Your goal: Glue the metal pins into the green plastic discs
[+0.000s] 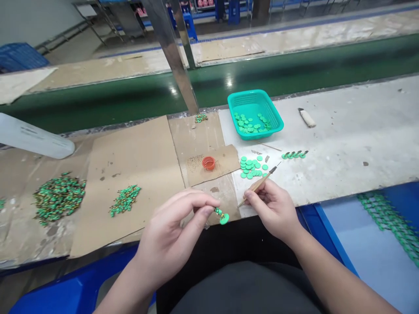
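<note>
Between thumb and forefinger, my left hand (178, 226) pinches a small green figurine (221, 215) with a round green disc at its lower end. My right hand (273, 209) grips a thin wooden-handled tool (260, 184) with a dark ferrule and a fine tip, like a fine paintbrush, pointing up and right. Beyond the hands stands a small red cup (208, 163) on a cardboard piece. Loose green discs (250, 167) lie just past my right hand. A short row of figurines on discs (294, 155) stands to their right.
A teal basket (277, 123) holds more green discs. On the left lie a large pile (59, 197) and a smaller pile (125, 200) of small green pieces, near a white bottle (36, 137). A white-wrapped tool (307, 117) rests at right. A metal post (178, 61) rises behind.
</note>
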Action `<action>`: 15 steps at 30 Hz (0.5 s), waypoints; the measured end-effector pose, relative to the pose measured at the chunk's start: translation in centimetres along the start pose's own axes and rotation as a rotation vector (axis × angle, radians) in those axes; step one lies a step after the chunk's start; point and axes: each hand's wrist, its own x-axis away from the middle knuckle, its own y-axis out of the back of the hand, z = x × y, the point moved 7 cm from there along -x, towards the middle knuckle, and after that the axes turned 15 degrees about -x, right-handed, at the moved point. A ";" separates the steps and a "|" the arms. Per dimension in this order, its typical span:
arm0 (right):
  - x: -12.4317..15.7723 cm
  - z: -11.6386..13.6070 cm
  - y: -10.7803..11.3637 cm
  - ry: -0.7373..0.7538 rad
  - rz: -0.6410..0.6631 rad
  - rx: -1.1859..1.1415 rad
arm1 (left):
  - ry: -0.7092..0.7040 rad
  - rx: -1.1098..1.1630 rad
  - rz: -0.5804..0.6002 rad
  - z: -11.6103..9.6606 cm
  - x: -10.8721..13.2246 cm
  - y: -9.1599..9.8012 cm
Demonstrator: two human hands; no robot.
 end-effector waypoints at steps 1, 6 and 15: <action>0.0 0.0 -0.1 0.002 0.006 0.003 | -0.012 0.000 0.000 -0.4 -0.1 0.4; 0.1 -0.1 -0.2 0.005 0.024 0.015 | -0.018 0.014 0.008 -1.5 -0.7 1.5; 0.0 -0.1 -0.5 0.017 0.035 -0.025 | 0.012 0.026 0.021 -3.5 -1.4 2.2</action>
